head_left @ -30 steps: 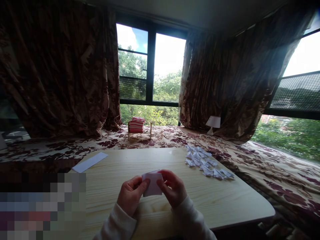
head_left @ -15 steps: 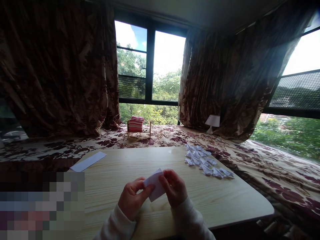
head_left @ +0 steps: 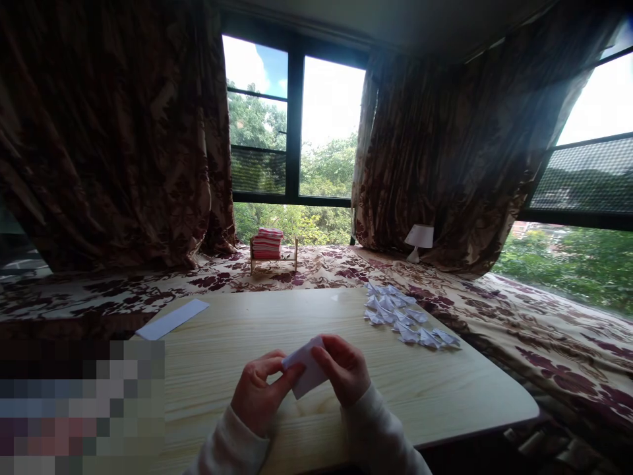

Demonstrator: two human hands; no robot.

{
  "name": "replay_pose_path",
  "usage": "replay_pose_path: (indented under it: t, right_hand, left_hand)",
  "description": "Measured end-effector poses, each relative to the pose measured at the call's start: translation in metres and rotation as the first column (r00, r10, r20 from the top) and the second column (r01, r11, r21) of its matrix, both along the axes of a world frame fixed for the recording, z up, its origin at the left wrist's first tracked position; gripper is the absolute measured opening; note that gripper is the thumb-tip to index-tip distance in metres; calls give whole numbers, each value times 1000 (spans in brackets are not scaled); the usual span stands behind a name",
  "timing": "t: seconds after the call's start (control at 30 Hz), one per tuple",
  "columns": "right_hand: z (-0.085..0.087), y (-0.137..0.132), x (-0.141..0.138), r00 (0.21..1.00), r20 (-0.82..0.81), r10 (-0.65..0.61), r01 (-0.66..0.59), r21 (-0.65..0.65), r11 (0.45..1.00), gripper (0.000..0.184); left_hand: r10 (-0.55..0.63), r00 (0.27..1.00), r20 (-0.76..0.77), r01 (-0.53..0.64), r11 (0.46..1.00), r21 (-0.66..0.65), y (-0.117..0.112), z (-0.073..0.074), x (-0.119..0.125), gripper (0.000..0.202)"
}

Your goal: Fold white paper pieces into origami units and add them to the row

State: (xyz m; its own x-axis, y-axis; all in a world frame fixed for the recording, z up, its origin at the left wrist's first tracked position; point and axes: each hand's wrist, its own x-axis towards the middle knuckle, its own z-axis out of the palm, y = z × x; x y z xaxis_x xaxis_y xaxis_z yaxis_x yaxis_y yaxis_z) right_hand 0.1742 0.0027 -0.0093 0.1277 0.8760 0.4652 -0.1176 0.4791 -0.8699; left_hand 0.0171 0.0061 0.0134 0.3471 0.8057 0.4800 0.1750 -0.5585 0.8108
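A small piece of white paper (head_left: 309,373), tilted and four-sided, is held just above the wooden table (head_left: 237,330). My left hand (head_left: 262,389) pinches its left edge, thumb on the near face. At the upper right corner, my right hand (head_left: 346,369) grips the same paper between thumb and fingers. Whether the paper has a fold cannot be made out. Several folded white paper pieces (head_left: 390,307) lie in a loose group at the table's far right. On the far left of the tabletop rests a flat strip of white paper (head_left: 173,318).
Beyond the table is a ledge with a flowered cloth (head_left: 336,267). It bears a small rack (head_left: 273,258) with a stack of pink-striped cloths (head_left: 268,243) and a white lamp (head_left: 419,236). A blurred patch covers the lower left.
My right hand's fingers have shifted slightly at the paper's upper corner, and the paper has tilted a little. Both hands keep hold of it. The view has moved slightly.
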Motion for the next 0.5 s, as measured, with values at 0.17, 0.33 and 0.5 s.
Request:
replay_pose_path:
  t: [0.17, 0.33, 0.5]
  right_hand:
    - [3, -2, -2, 1000, -3, 3, -3, 9, 1000, 18]
    - [6, -3, -3, 1000, 7, 3, -3, 14, 1000, 17]
    - [8, -5, -4, 1000, 3, -11, 11, 13, 1000, 18]
  left_hand:
    - [5, 1000, -4, -5, 999, -33, 0, 1, 1, 25]
    - [-3, 1000, -1, 3, 998, -58, 2, 0, 1, 25]
    - [-25, 1000, -4, 25, 995, -93, 1, -1, 0, 27]
